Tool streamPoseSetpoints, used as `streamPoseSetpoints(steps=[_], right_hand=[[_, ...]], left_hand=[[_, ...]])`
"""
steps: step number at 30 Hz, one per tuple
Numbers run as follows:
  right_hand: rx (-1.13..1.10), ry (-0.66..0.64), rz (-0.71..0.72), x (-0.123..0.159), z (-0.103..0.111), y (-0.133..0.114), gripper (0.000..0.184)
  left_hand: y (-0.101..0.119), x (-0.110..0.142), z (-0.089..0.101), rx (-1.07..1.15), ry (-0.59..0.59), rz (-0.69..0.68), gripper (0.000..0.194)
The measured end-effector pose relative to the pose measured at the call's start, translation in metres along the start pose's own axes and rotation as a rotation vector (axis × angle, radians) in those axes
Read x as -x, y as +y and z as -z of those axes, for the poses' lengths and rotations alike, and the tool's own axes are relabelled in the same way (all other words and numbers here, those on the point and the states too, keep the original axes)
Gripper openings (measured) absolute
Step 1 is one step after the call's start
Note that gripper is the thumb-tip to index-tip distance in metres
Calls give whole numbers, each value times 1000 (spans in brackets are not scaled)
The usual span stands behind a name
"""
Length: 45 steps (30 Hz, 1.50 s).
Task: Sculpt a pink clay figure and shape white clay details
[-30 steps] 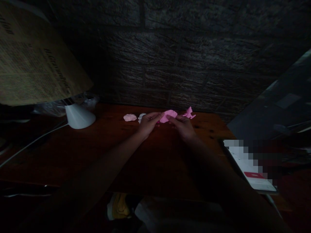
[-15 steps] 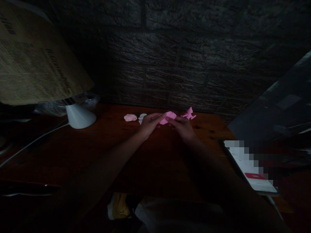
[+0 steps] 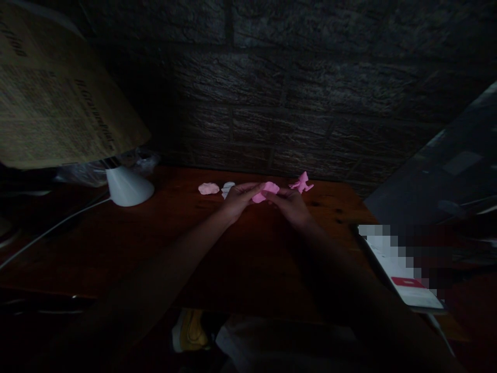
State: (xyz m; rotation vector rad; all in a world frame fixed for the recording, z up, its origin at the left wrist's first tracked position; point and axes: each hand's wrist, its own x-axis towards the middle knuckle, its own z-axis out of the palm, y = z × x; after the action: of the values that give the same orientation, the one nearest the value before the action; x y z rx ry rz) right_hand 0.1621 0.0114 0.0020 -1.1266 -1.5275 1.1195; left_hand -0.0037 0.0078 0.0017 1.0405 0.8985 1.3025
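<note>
A flattened piece of pink modelling clay (image 3: 271,188) is held between my two hands, above the far part of the table. My left hand (image 3: 239,201) grips its left side, thumb on top. From the right, my right hand (image 3: 292,204) pinches it with the thumb pressed on its face. Just beyond my right hand stands a small pink clay figure (image 3: 301,183) with pointed parts. Left of my left hand lie a flat white piece (image 3: 227,189), partly hidden by that hand, and a pale pink flattened piece (image 3: 208,188).
A lamp with a white cone base (image 3: 130,187) and a printed paper shade (image 3: 58,109) stands left, its cord (image 3: 54,226) running across the wooden table (image 3: 174,223). A phone or tablet (image 3: 421,298), partly pixelated, lies at the right edge. Behind rises a dark brick wall (image 3: 256,83).
The pink clay piece has shifted slightly left and down between my hands. My right thumb has slid left across its face. The pieces on the table have not moved.
</note>
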Motion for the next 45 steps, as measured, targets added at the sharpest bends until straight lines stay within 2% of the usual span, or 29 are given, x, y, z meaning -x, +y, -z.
streamPoseSetpoints(steps=[6, 9, 13, 19, 26, 31, 38, 40, 45], right_hand=[[5, -17, -1, 2, -2, -6, 42], [13, -6, -5, 2, -2, -6, 42], [19, -55, 36, 4, -1, -6, 39], [24, -61, 43, 4, -3, -6, 39], [0, -65, 20, 5, -3, -5, 34], [17, -81, 10, 5, -2, -7, 36], [-134, 37, 84, 1, 0, -6, 34], [-147, 33, 82, 0, 1, -4, 34], [-117, 17, 94, -1, 2, -2, 36]], left_hand=[[0, -1, 2, -36, 7, -64, 19], [1, 2, 0, -18, 2, -20, 22], [-2, 2, -1, 30, -61, 37, 28], [-3, -1, 2, -33, -76, -65, 26], [-4, 0, -1, 7, -87, -33, 27], [-5, -2, 0, -12, -85, -113, 24], [-6, -4, 2, 25, -54, -29, 29], [-6, -4, 3, 8, -65, -8, 33], [-4, -3, 3, -58, -87, -53, 40]])
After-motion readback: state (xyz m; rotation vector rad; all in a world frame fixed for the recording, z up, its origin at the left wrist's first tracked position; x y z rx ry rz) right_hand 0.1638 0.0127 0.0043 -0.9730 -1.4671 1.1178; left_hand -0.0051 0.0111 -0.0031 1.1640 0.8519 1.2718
